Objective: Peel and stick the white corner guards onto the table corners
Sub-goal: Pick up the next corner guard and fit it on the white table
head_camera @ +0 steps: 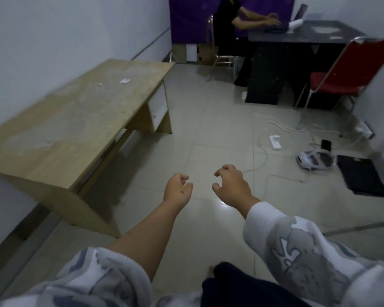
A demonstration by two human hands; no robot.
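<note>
A long light wooden table (75, 120) stands against the left wall. Small white pieces (124, 80) lie on its far part; whether they are corner guards I cannot tell. Both my hands hang over the tiled floor, to the right of the table's near corner (70, 191). My left hand (178, 189) has its fingers curled in with nothing visible in it. My right hand (230, 185) is held claw-like, fingers apart and empty. No guard is visible on the table's near or far right corners.
A person sits at a dark desk (297, 34) at the back. A red chair (350, 69) stands at the right. On the floor lie a white power strip (275, 142), cables, a plastic bag (315, 159) and a black mat (361, 176).
</note>
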